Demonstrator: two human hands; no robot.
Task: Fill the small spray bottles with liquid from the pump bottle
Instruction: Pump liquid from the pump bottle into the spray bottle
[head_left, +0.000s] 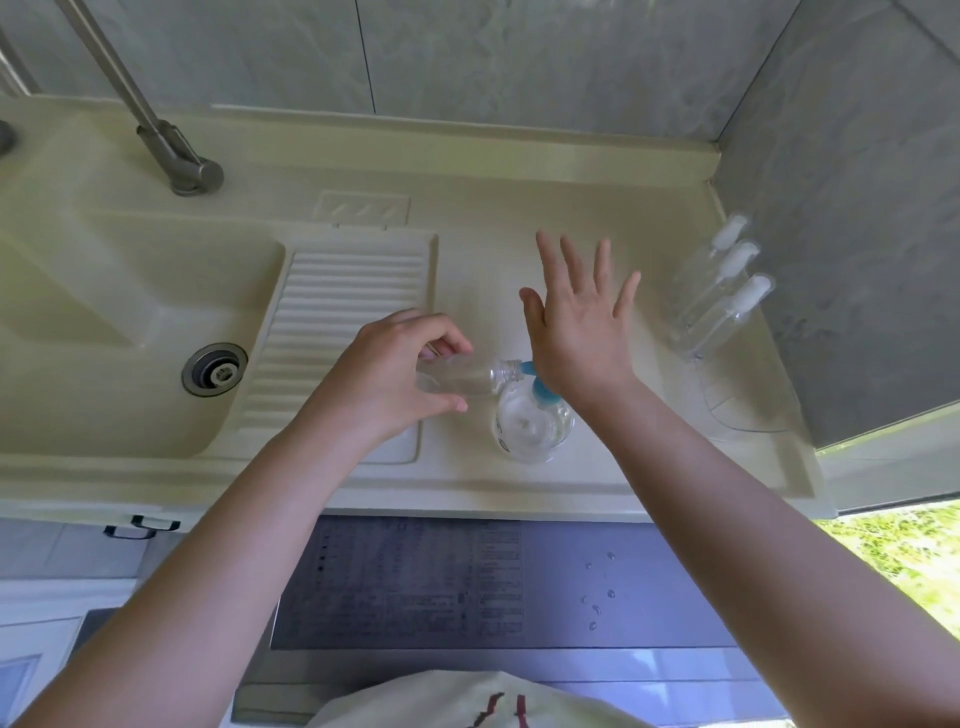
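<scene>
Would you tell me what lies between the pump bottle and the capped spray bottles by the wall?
In the head view, only bare counter lies between the pump bottle and the capped spray bottles.

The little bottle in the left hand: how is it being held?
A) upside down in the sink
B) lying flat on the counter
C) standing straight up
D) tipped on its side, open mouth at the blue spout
D: the left hand holds the little bottle sideways, its open neck against the pump bottle's blue spout.
</scene>
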